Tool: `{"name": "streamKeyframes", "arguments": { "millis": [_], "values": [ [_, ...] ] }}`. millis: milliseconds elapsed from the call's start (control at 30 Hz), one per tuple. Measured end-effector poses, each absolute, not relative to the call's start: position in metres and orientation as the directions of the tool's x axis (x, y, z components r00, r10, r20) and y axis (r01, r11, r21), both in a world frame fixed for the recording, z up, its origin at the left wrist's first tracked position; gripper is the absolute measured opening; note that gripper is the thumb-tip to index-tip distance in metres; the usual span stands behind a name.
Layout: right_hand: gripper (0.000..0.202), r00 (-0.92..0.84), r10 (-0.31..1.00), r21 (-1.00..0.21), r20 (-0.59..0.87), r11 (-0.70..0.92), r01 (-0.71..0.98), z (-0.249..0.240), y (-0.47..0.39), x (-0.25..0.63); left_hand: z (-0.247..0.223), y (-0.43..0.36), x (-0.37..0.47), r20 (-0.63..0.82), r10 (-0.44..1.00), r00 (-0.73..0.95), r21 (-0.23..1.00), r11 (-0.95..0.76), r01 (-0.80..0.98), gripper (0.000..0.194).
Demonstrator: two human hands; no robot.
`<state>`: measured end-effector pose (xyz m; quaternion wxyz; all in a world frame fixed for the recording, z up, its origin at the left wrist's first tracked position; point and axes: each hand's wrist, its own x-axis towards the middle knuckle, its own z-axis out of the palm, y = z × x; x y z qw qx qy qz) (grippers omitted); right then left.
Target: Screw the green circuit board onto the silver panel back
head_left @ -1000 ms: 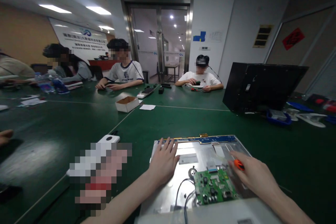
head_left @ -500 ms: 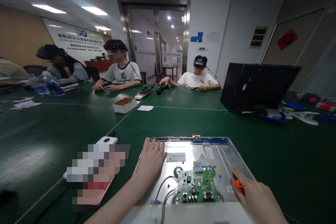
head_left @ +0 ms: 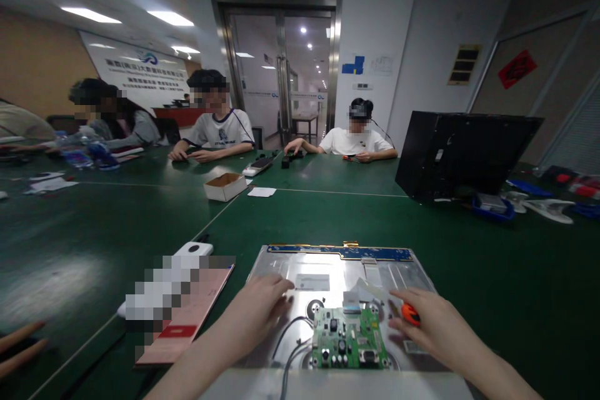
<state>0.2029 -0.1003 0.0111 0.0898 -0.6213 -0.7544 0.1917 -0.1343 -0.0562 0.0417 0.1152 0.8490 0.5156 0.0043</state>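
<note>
Green board (head_left: 349,337) lies on a metal panel (head_left: 340,274), between five and six o'clock in the head view. At the board's three o'clock, the right hand (head_left: 424,320) grasps an orange tool (head_left: 411,314). At its ten o'clock, the left hand (head_left: 265,302) has fingers released, loosely bent; whether they touch the panel, I cannot tell.

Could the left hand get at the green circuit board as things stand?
Probably yes. The left hand is close to the green circuit board, with nothing tall between them; only dark cables curve near its left edge. The right hand, holding an orange-handled tool, is on the opposite side.
</note>
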Motion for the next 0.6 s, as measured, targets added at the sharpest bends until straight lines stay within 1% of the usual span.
{"name": "streamKeyframes", "arguments": {
  "millis": [33,100,200,267,367,500,600],
  "values": [
    [0.048,-0.222,0.967,-0.432,-0.124,0.149,0.89,0.013,-0.095,0.2,0.044,-0.061,-0.136,-0.138,0.862,0.487,0.282,-0.437,0.854,0.023],
    [0.039,-0.266,0.953,-0.488,-0.145,0.165,0.857,0.013,-0.086,0.196,0.046,-0.069,-0.138,-0.179,0.829,0.53,0.4,-0.431,0.809,0.016],
    [0.021,-0.319,0.935,-0.546,-0.155,0.188,0.817,0.01,-0.076,0.196,0.044,-0.075,-0.142,-0.179,0.8,0.573,0.516,-0.42,0.747,0.012],
    [0.016,-0.318,0.936,-0.551,-0.152,0.187,0.814,0.007,-0.073,0.198,0.042,-0.076,-0.145,-0.151,0.806,0.573,0.572,-0.402,0.715,0.013],
    [0.016,-0.315,0.938,-0.542,-0.145,0.191,0.818,0.004,-0.073,0.201,0.039,-0.075,-0.147,-0.122,0.813,0.569,0.614,-0.388,0.687,0.016],
    [0.018,-0.326,0.938,-0.572,-0.122,0.202,0.795,0.002,-0.077,0.203,0.036,-0.075,-0.145,-0.129,0.813,0.568,0.609,-0.387,0.692,0.019],
    [0.015,-0.359,0.929,-0.555,-0.091,0.252,0.793,0.002,-0.079,0.206,0.033,-0.077,-0.144,-0.135,0.8,0.585,0.598,-0.405,0.692,0.019]
  ]
}}
